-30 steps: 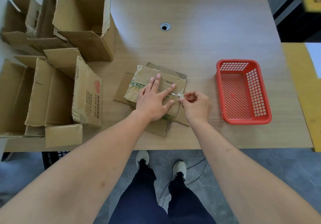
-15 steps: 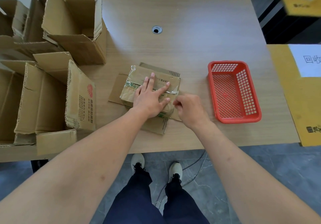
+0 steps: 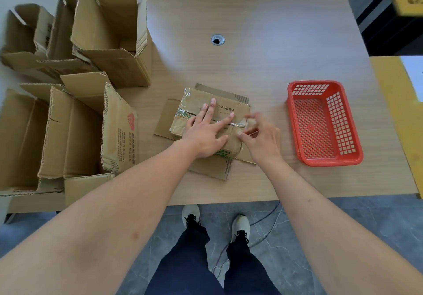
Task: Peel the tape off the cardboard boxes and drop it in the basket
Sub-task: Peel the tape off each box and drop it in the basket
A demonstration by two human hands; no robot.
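Your hands work the taped box at table centre.
Your left hand (image 3: 206, 132) presses flat, fingers spread, on the flattened cardboard box (image 3: 207, 120). Your right hand (image 3: 261, 139) at its 3 o'clock edge is blurred; I cannot tell whether it pinches the clear tape (image 3: 238, 124). The red basket (image 3: 295, 120) sits farther at 3 o'clock; open boxes (image 3: 109, 38) stand at 10.

Both forearms are seen bare, with no sleeves, watch or rings on the left hand (image 3: 206, 134) or the right hand (image 3: 263, 141). Dark navy trousers (image 3: 206, 265) are worn, seen at the bottom centre of the frame, with off-white shoes (image 3: 191, 212) fastened by black laces.
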